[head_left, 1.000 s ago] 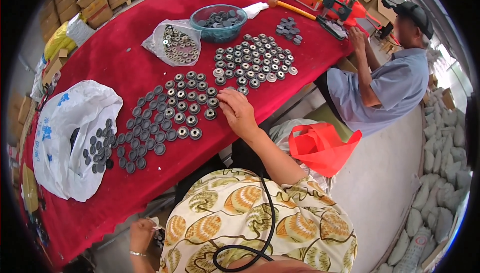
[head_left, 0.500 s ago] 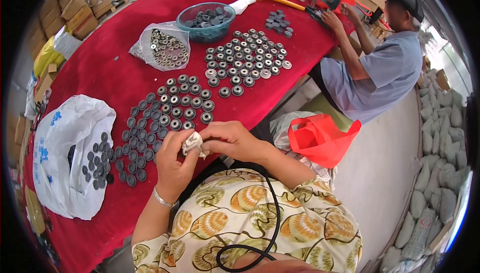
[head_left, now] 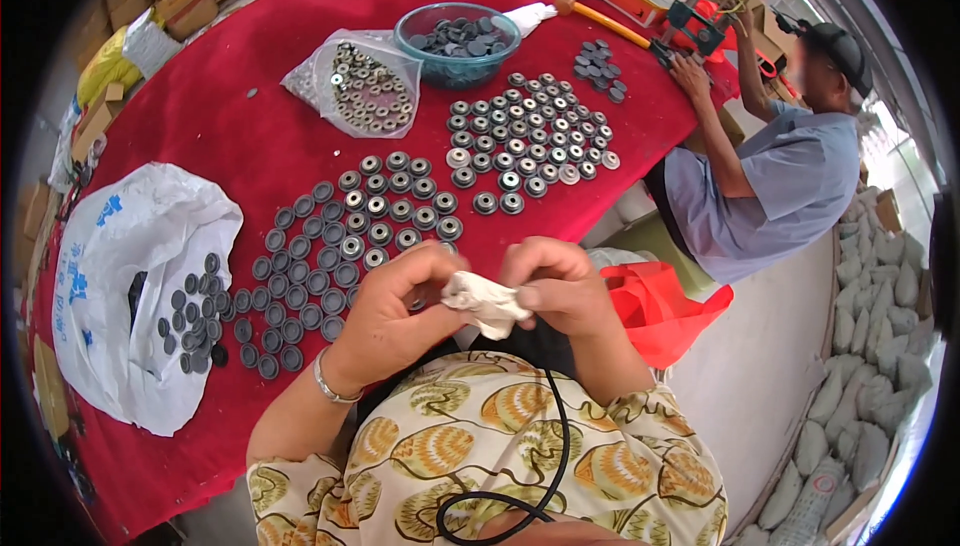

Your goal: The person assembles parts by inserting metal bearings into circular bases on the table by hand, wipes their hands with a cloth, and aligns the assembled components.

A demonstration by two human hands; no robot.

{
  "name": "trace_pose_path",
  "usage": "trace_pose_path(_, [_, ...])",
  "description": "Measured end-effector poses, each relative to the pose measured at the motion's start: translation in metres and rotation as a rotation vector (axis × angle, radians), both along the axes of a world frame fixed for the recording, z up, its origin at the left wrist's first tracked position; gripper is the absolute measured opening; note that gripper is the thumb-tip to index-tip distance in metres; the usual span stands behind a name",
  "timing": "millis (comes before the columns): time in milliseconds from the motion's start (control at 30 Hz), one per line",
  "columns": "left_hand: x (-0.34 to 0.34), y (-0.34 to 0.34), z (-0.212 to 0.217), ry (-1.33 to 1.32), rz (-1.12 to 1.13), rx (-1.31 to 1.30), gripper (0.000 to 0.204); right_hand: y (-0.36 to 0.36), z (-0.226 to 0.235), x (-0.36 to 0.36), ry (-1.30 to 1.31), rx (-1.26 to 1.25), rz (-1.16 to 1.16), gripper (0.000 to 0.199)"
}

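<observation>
A crumpled white cloth (head_left: 486, 298) is held between my two hands, above the table's near edge. My left hand (head_left: 402, 304) pinches its left side, with a silver bracelet on the wrist. The fingers of my right hand (head_left: 562, 284) close on its right end. Whether anything is wrapped inside the cloth cannot be seen. Just beyond my hands lie dark round caps (head_left: 296, 296), hollow side up. Farther off, similar round pieces with metal ring centres (head_left: 401, 210) stand in rows, a few partly hidden behind my left hand.
On the red-covered table (head_left: 190, 136) are a white plastic bag (head_left: 110, 346) with dark discs, a clear bag of metal rings (head_left: 372, 96) and a blue bowl (head_left: 455, 74). At right, a co-worker (head_left: 770, 166) sits by a small press (head_left: 700, 24). A red bag (head_left: 665, 316) hangs right of me.
Both hands have moved right with the cloth and stand farther apart, so more of it shows between them. The whole view has shifted slightly. The co-worker's raised hand is higher.
</observation>
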State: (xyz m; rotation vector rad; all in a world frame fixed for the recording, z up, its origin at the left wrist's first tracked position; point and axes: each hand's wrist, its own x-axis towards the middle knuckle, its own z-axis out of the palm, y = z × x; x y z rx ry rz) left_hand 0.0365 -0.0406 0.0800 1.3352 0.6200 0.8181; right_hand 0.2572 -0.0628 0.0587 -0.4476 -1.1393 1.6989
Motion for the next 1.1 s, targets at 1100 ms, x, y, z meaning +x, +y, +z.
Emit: trace_pose_path(1100, [0.011, -0.019, 0.092, -0.720, -1.176, -0.193, 0.022, -0.027, 0.028, -0.014, 0.142, 0.278, -0.053, 0.020])
